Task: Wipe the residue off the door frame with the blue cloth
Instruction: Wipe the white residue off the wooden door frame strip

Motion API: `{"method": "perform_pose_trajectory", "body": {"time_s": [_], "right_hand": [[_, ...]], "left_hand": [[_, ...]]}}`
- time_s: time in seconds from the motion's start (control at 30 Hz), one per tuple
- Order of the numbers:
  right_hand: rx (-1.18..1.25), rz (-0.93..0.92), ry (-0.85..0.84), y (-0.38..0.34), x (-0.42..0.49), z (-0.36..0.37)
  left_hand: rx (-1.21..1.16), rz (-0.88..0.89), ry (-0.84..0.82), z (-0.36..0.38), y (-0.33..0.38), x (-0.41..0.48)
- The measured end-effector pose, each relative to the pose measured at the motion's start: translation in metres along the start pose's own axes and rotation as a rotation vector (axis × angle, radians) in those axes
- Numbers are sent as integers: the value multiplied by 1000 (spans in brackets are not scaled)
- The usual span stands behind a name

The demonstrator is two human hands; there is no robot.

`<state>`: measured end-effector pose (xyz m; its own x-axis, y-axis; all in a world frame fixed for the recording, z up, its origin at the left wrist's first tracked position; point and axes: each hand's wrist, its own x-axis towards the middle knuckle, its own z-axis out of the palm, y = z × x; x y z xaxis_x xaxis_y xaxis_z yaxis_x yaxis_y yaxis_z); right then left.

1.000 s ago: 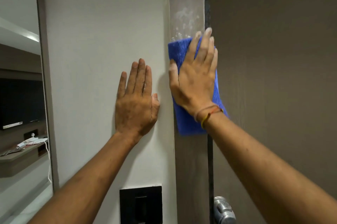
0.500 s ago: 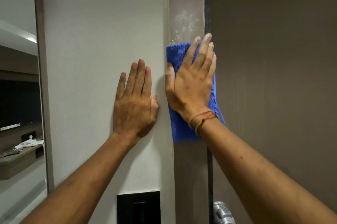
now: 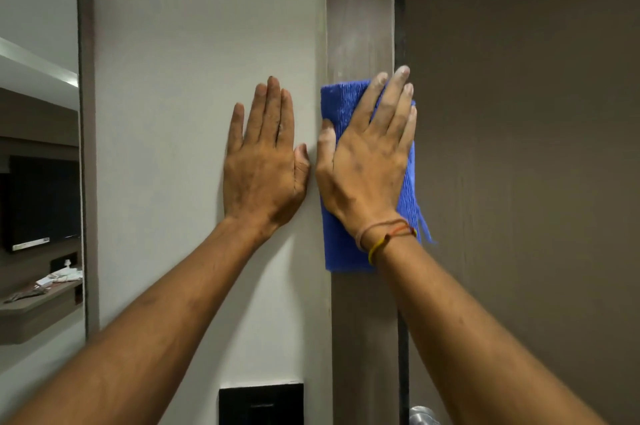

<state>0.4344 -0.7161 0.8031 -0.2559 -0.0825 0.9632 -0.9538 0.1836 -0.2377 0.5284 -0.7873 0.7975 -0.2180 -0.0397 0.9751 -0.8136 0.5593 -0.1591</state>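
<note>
A brown vertical door frame (image 3: 360,9) runs down the middle of the view. Faint pale residue (image 3: 349,50) smears it just above the cloth. My right hand (image 3: 367,161) presses flat on the folded blue cloth (image 3: 341,102), holding it against the frame with fingers pointing up. The cloth's lower edge (image 3: 341,251) hangs below my wrist, which wears thread bracelets. My left hand (image 3: 265,161) lies flat and spread on the white wall, just left of the frame, holding nothing.
The brown door (image 3: 519,147) fills the right side, with a metal knob (image 3: 420,416) at the bottom. A black wall plate (image 3: 261,402) sits low on the white wall (image 3: 190,78). At far left, a mirror (image 3: 38,147) reflects a shelf and a dark screen.
My right hand has slid the cloth slightly down the frame, and the white residue above it looks fainter. The left hand has stayed on the wall.
</note>
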Motion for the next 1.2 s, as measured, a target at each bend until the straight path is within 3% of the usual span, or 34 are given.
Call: {"method": "perform_pose_trajectory", "body": {"time_s": [0.2,0.43,0.77,1.07,1.2], "right_hand": [[-14,-38,-32,9,-13,0],[-6,-14,12,-18,81,-8],[29,-74,-23,18,-33,2],[3,-69,19,-4,60,-9],[2,-15,45,-2,16,1]], "left_hand": [[-6,-7,3,1,1,-2],[-17,-17,17,1,1,-2],[7,-24,14,1,3,-3],[7,-26,29,3,4,-1],[11,-19,23,5,4,-1]]}}
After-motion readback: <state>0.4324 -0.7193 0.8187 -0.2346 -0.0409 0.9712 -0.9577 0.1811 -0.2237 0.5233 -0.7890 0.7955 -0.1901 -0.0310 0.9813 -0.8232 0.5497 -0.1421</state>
